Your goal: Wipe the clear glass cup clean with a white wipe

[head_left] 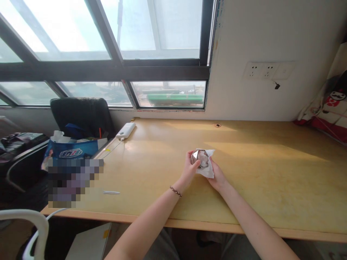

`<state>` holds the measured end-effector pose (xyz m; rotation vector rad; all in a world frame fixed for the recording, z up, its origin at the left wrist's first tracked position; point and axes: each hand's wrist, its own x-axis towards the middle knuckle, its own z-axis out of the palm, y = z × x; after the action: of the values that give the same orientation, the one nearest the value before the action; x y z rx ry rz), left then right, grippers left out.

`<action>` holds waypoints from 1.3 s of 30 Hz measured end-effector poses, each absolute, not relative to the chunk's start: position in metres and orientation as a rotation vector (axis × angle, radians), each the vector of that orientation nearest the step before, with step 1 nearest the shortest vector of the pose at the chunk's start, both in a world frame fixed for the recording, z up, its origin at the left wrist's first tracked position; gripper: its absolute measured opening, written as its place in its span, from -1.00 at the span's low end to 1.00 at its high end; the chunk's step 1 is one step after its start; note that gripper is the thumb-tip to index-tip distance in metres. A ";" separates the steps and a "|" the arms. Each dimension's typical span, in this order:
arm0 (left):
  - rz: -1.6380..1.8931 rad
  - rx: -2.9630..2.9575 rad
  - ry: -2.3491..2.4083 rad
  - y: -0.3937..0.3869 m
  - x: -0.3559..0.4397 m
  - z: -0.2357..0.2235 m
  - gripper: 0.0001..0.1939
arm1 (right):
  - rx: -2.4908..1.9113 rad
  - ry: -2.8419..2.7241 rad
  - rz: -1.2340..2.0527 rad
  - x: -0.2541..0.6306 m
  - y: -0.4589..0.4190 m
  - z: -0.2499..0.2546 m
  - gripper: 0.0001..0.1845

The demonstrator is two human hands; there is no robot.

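Observation:
Over the middle of the wooden desk [151, 173], I hold a small, shiny, faceted object [196, 155], silvery and brown. My left hand [190, 166] is closed on its left side, thumb across the front. A sheet of white tissue [208, 172] lies behind and under the object, its torn-looking edges sticking out to the right. My right hand [217, 175] grips the tissue from the right and below, and its fingers are mostly hidden behind it. Both hands are close together. A braided bracelet circles my left wrist.
On the desk's left side lie a white power strip [126, 130] with a cable and a thin white strip [111, 192]. A blue bag [73, 150] stands beside a black chair [81, 112]. A white chair arm [40, 227] curves near the front left. Wall sockets [262, 70] sit above the desk.

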<state>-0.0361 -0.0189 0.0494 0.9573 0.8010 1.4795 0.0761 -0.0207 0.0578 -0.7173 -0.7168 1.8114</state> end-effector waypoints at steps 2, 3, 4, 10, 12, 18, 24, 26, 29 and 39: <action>1.447 1.028 0.832 -0.018 -0.036 0.049 -0.39 | -0.699 -0.721 1.770 0.077 -0.022 0.059 -0.61; 1.439 1.042 0.830 -0.017 -0.036 0.050 -0.39 | -0.703 -0.731 1.740 0.077 -0.022 0.059 -0.62; 1.440 1.031 0.823 -0.016 -0.037 0.051 -0.41 | -0.715 -0.741 1.712 0.078 -0.021 0.059 -0.64; 1.266 0.609 0.828 -0.010 -0.052 0.068 -0.47 | -0.819 -0.820 1.777 0.091 -0.016 0.054 -0.71; 1.031 0.611 0.792 -0.014 -0.054 0.072 -0.49 | -0.924 -0.879 1.780 0.094 -0.015 0.050 -0.72; 0.922 0.935 0.789 -0.026 -0.041 0.075 -0.61 | -1.178 -0.772 1.629 0.096 -0.012 0.045 -0.71; 1.386 1.216 1.139 -0.023 -0.034 0.064 -0.69 | -0.766 -0.660 1.779 0.087 -0.023 0.066 -0.74; 1.486 1.185 1.282 -0.022 -0.035 0.058 -0.70 | -0.671 -0.714 1.793 0.081 -0.028 0.070 -0.75; 1.577 1.172 1.479 -0.022 -0.036 0.054 -0.67 | -0.635 -0.736 1.803 0.075 -0.032 0.068 -0.72; 1.420 1.432 1.322 -0.021 -0.047 0.073 -0.55 | -0.915 -0.823 1.779 0.085 -0.032 0.062 -0.68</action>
<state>-0.0472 -0.0212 0.0727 1.4322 1.3219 1.4198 0.0848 -0.0316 0.0621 -0.9149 -0.8226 1.7789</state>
